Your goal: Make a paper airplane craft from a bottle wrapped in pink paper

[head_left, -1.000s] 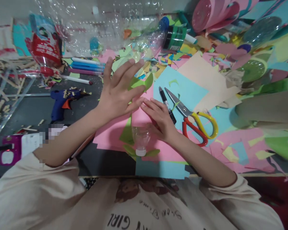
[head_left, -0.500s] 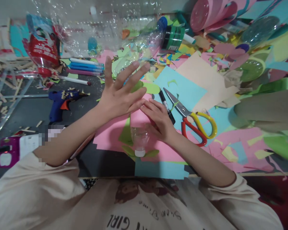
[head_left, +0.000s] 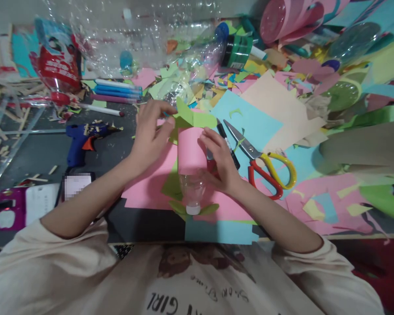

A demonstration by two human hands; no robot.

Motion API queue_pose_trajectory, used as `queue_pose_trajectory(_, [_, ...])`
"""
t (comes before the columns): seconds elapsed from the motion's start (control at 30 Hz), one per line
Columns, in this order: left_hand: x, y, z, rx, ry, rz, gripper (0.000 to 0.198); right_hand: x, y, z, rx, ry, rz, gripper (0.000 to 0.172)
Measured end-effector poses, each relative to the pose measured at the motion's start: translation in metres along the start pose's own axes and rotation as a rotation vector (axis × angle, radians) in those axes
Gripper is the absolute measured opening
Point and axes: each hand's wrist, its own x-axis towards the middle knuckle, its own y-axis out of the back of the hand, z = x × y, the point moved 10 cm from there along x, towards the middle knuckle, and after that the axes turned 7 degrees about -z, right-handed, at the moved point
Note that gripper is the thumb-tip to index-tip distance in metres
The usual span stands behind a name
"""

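Observation:
A small clear plastic bottle (head_left: 193, 188) lies with its white cap toward me, its far half wrapped in pink paper (head_left: 191, 148). Light green paper leaves (head_left: 195, 117) stick out at its far end, and two more green leaves flank the cap. My right hand (head_left: 220, 162) is curled against the bottle's right side, fingertips on the pink wrap and thumb near the clear part. At the far left of the bottle, my left hand (head_left: 153, 135) is bent, with thumb and forefinger apart beside a green leaf. Whether those fingertips touch the leaf is hard to see.
Scissors (head_left: 254, 153) and a black marker (head_left: 228, 144) lie right of the bottle. A blue glue gun (head_left: 85, 142) rests at left, with several pens (head_left: 116, 92) behind it. Pink sheets (head_left: 144, 192) lie underneath. Paper scraps and clear bottles crowd the back.
My left hand has come down and back from above the bottle's far end, its spread fingers now bent, uncovering the green leaves. The right hand has stayed at the bottle's side.

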Motion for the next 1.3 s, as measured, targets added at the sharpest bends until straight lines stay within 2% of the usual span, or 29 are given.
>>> queue_pose_trajectory(0.17, [-0.005, -0.025, 0.015, 0.225, -0.032, -0.224, 0.042, 0.008, 0.001, 0.021, -0.111, -0.145, 0.047, 0.059])
queue_pose_trajectory(0.3, [-0.009, -0.035, 0.023, 0.270, -0.036, -0.307, 0.041, 0.014, -0.006, 0.037, -0.135, -0.215, 0.006, 0.058])
queue_pose_trajectory(0.8, [-0.014, -0.040, 0.024, 0.319, -0.105, -0.328, 0.043, 0.015, -0.013, 0.041, -0.109, -0.281, -0.075, 0.065])
queue_pose_trajectory(1.3, [-0.014, -0.043, 0.023, 0.298, -0.133, -0.295, 0.046, 0.014, -0.018, 0.044, -0.130, -0.294, -0.060, 0.065])
